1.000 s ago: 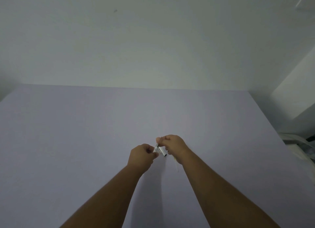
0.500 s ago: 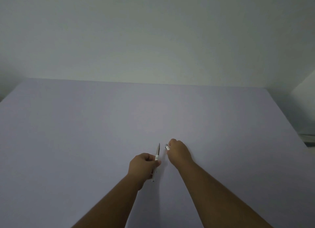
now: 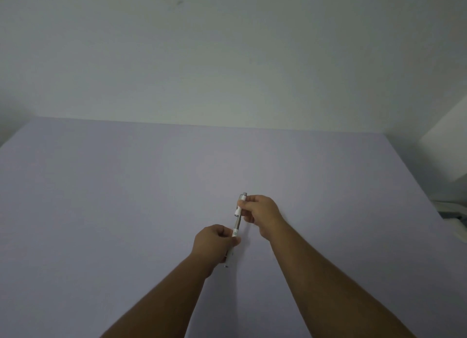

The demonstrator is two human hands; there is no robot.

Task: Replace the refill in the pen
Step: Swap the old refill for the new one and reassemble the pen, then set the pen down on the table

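Above the lavender table (image 3: 126, 198) I hold a white pen in two parts. My left hand (image 3: 213, 241) grips the lower barrel (image 3: 230, 258), whose end sticks out below the fist. A thin grey refill (image 3: 237, 224) rises from that barrel toward the upper part. My right hand (image 3: 260, 211) pinches the upper white barrel piece (image 3: 239, 206), which has a grey cap at its top. The two pen parts line up on one slanted axis, with the refill bridging the gap between them.
A pale wall (image 3: 227, 59) stands behind the table's far edge. At the right, past the table's edge, lie white objects (image 3: 452, 211) and a light block (image 3: 444, 145).
My right hand has lifted from the table with the upper barrel piece and brought it onto the refill's tip. My left hand has tilted the lower barrel slightly.
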